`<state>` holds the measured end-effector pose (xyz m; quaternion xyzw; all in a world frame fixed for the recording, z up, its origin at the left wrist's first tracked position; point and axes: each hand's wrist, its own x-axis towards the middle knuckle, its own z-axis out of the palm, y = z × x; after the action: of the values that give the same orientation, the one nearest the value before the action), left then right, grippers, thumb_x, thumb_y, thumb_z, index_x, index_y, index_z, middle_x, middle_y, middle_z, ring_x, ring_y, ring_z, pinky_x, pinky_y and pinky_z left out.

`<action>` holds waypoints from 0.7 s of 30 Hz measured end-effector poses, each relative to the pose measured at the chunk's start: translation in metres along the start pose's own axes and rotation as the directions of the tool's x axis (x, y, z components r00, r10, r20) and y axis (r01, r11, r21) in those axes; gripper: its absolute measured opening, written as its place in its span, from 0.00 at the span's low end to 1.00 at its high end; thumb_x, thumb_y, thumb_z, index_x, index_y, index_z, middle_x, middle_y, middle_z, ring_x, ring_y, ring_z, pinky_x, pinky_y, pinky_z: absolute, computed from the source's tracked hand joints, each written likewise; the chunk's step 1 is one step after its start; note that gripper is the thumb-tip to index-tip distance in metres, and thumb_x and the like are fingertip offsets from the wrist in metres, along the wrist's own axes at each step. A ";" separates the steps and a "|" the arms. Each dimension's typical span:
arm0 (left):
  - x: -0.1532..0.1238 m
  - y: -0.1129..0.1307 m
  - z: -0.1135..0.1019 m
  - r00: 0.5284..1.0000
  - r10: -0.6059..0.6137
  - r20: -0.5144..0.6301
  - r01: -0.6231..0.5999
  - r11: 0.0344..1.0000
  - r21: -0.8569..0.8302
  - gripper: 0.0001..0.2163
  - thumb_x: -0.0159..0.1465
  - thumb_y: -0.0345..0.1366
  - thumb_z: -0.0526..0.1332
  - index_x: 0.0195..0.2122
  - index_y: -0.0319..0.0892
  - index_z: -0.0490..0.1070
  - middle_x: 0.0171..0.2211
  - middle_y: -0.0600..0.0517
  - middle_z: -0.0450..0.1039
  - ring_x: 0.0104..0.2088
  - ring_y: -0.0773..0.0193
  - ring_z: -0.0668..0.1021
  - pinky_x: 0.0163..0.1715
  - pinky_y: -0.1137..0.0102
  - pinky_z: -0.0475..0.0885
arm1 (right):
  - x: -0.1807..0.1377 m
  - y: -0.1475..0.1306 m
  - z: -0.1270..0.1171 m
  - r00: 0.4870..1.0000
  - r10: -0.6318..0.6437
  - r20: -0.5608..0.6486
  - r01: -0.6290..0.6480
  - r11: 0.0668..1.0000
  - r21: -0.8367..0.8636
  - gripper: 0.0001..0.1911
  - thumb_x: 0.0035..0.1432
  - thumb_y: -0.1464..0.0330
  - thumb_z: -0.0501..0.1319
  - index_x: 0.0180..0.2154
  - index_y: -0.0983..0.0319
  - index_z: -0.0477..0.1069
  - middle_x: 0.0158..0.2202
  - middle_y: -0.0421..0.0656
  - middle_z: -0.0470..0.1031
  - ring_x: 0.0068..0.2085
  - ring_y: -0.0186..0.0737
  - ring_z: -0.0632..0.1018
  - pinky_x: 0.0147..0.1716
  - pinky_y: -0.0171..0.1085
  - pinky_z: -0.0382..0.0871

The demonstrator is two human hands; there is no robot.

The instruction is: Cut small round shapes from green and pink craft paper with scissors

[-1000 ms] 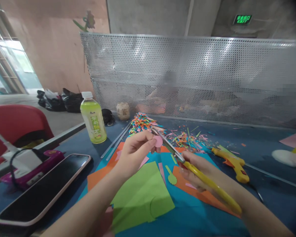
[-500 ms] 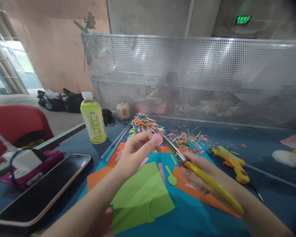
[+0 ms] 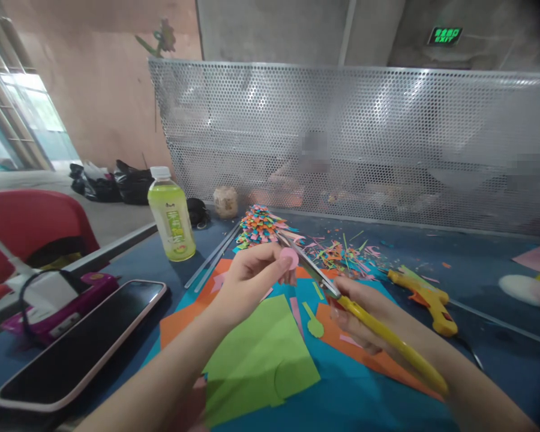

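Note:
Between the thumb and fingers of my left hand (image 3: 252, 277) is a small round piece of pink paper (image 3: 290, 258). My right hand (image 3: 364, 309) grips yellow-handled scissors (image 3: 373, 327), whose metal blades point up and left, close beside the pink piece. Whether the blades touch it I cannot tell. Below my hands lie a green paper sheet (image 3: 256, 354) with a curved cut in it, orange paper (image 3: 382, 369) and blue paper (image 3: 342, 396). A green paper piece with a round end and a stem (image 3: 314, 324) rests on the blue sheet.
Behind my hands rises a pile of coloured paper bits (image 3: 258, 225), with thin paper scraps (image 3: 346, 255) to its right. A yellow glue gun (image 3: 425, 300) lies at right. On the left are a drink bottle (image 3: 171, 219), a phone (image 3: 85, 342) and a purple power strip (image 3: 63, 309). A perforated metal screen (image 3: 342, 114) stands behind.
The pink paper piece has tilted a little and shows more of its round face, sitting slightly lower beside the blades. Otherwise both hands keep nearly the same pose.

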<state>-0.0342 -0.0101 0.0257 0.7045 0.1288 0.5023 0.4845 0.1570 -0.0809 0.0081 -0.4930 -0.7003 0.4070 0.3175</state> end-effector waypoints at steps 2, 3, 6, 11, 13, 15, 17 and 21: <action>0.000 0.000 0.000 1.000 -0.003 -0.016 0.003 1.000 0.000 0.11 0.60 0.33 0.59 0.20 0.39 0.68 0.19 0.54 0.68 0.23 0.71 0.70 0.24 0.74 0.64 | 0.001 0.003 -0.001 1.000 -0.007 -0.009 0.007 1.000 -0.030 0.20 0.56 0.50 0.53 0.28 0.59 0.53 0.22 0.33 0.51 0.19 0.27 0.53 0.16 0.30 0.48; 0.000 0.000 0.001 1.000 -0.003 -0.029 0.003 1.000 -0.004 0.11 0.59 0.32 0.59 0.20 0.39 0.68 0.19 0.54 0.69 0.23 0.71 0.70 0.24 0.74 0.64 | 0.001 0.005 -0.001 1.000 -0.007 -0.018 0.006 0.999 -0.042 0.20 0.55 0.50 0.54 0.28 0.59 0.53 0.21 0.33 0.52 0.19 0.27 0.53 0.16 0.30 0.48; 0.002 -0.001 0.000 0.996 0.006 -0.088 -0.009 0.999 -0.034 0.10 0.58 0.32 0.60 0.20 0.38 0.69 0.18 0.55 0.68 0.22 0.71 0.71 0.24 0.74 0.64 | 0.001 0.006 -0.002 1.000 0.004 -0.031 -0.006 0.999 -0.048 0.20 0.55 0.50 0.54 0.28 0.59 0.54 0.21 0.33 0.52 0.19 0.28 0.53 0.17 0.31 0.48; 0.003 -0.002 0.000 0.990 0.023 -0.139 -0.033 0.997 -0.069 0.10 0.58 0.31 0.59 0.20 0.38 0.68 0.18 0.55 0.67 0.22 0.71 0.70 0.24 0.74 0.64 | -0.002 -0.002 -0.001 0.999 0.024 -0.042 -0.027 0.997 -0.068 0.19 0.57 0.51 0.53 0.28 0.59 0.53 0.22 0.32 0.52 0.19 0.27 0.52 0.17 0.30 0.47; 0.002 -0.001 0.000 0.993 0.028 -0.114 -0.036 0.997 -0.067 0.10 0.58 0.30 0.59 0.20 0.38 0.68 0.18 0.55 0.67 0.22 0.71 0.70 0.23 0.75 0.64 | -0.003 -0.007 0.000 0.999 0.032 -0.031 -0.034 0.998 -0.048 0.18 0.57 0.53 0.53 0.28 0.59 0.53 0.22 0.32 0.52 0.19 0.26 0.52 0.17 0.30 0.48; 0.002 0.001 0.001 0.996 0.033 -0.082 -0.038 0.997 -0.063 0.10 0.58 0.30 0.59 0.20 0.38 0.68 0.19 0.55 0.68 0.22 0.72 0.70 0.23 0.75 0.64 | -0.003 -0.011 0.001 0.999 0.051 -0.011 -0.051 0.999 -0.018 0.17 0.58 0.54 0.54 0.28 0.59 0.53 0.22 0.32 0.52 0.19 0.26 0.52 0.17 0.30 0.48; 0.002 0.003 0.001 0.997 0.038 -0.068 -0.042 0.997 -0.063 0.10 0.58 0.30 0.59 0.19 0.38 0.67 0.19 0.55 0.68 0.22 0.72 0.70 0.23 0.76 0.64 | -0.003 -0.013 0.001 0.997 0.072 -0.008 -0.072 0.997 -0.013 0.17 0.58 0.55 0.54 0.27 0.59 0.52 0.22 0.32 0.50 0.19 0.26 0.52 0.17 0.30 0.48; 0.002 0.003 0.002 0.997 0.038 -0.067 -0.042 0.998 -0.053 0.10 0.58 0.29 0.59 0.19 0.38 0.67 0.19 0.55 0.68 0.22 0.72 0.70 0.23 0.76 0.64 | -0.001 -0.006 0.001 0.998 0.048 -0.030 -0.049 0.997 -0.053 0.18 0.57 0.53 0.54 0.27 0.59 0.53 0.22 0.32 0.49 0.20 0.27 0.52 0.17 0.29 0.49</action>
<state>-0.0327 -0.0110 0.0289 0.6765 0.1168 0.5384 0.4888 0.1541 -0.0828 0.0128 -0.5240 -0.6942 0.3887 0.3040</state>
